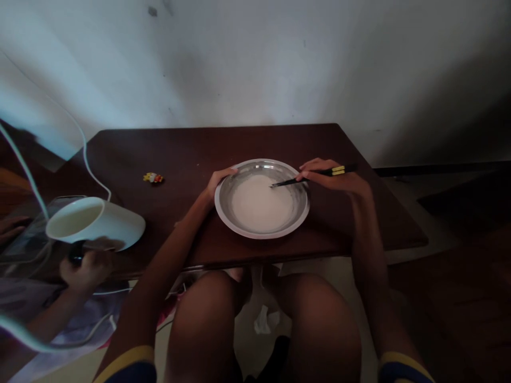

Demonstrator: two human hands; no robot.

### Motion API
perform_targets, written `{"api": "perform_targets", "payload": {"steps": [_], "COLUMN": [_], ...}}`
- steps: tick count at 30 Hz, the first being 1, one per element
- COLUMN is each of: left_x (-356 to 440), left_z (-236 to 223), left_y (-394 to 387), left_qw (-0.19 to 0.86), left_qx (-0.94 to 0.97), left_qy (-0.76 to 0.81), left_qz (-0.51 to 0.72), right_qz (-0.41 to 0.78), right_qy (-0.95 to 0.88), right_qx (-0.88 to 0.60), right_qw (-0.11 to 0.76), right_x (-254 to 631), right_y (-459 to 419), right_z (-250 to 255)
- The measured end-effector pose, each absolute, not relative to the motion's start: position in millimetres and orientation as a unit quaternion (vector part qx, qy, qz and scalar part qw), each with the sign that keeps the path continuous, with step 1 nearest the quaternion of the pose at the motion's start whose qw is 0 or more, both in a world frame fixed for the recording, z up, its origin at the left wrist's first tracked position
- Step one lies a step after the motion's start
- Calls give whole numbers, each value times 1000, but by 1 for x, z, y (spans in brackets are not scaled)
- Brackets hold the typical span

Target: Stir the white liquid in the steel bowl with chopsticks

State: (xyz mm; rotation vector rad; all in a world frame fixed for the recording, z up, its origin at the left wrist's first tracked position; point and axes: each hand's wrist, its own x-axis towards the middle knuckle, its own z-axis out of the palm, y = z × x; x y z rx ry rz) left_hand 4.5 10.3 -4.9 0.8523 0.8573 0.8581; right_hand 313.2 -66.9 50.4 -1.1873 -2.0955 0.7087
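Observation:
A wide metal bowl point(261, 234) sits near the front edge of the dark table, with a pale, smooth mixture point(261, 205) in its bottom. My left hand point(219, 181) grips the bowl's left rim, thumb on top and the other fingers mostly hidden behind the wall. Over the right rim, my right hand point(329, 173) pinches a pair of black chopsticks point(289, 181) with yellow bands near the upper end. Their tips slant down to the left and reach the mixture near its upper right part.
Another person's hand point(88, 266) holds the black handle of a white pot-like container point(115, 223), tipped on its side at the left. A small yellow-and-red figurine point(153, 178) lies on the table point(191, 146). White cables point(84, 149) run along the left. Crumpled tissue point(265, 320) lies on the floor.

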Motion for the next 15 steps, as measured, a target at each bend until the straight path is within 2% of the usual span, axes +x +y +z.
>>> {"api": "perform_targets", "payload": {"steps": [5,10,12,15], "left_x": [1,5,7,11], "left_z": [-10,-8,-7,-6], "left_y": [13,9,7,3], "left_qw": [731,708,702,694], "left_qx": [401,417,421,409], "left_qy": [397,385,367,363], "left_qz": [383,419,441,468], "right_qz": [375,249,243,302], "right_qy": [-840,-790,-776,-801], "right_qx": [-329,-458,-485,-441], "right_qw": [214,322,321,269], "right_x": [307,303,315,324], "right_y": [-70,-61,-61,-66], "right_z": [55,43,46,54]}}
